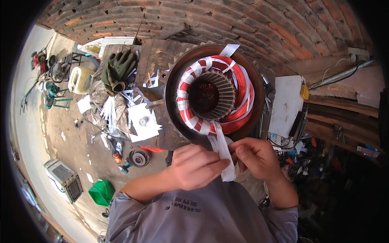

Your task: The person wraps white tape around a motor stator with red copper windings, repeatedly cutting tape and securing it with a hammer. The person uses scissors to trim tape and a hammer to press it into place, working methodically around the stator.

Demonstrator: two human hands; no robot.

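Note:
A motor stator (222, 97) stands in a round brown metal housing (172, 109), its ring of red wire windings (246, 91) facing up. White tape is wound around the ring's left and lower parts, while the right side shows loose red wire bundles. From the ring's near edge a strip of white cloth tape (223, 148) hangs toward me. My left hand (198, 166) is closed, its fingertips pinching the strip. On the strip's other side, my right hand (257, 158) is closed with thumb against curled fingers; the tape runs behind them, partly hidden.
Left of the housing, dark green gloves (118, 71) and white paper pieces (144, 123) lie on the wooden bench (156, 52). A brick wall (227, 20) rises behind. Pliers (267, 99) and a white board (285, 105) are at right; a green bucket (101, 192) stands lower left.

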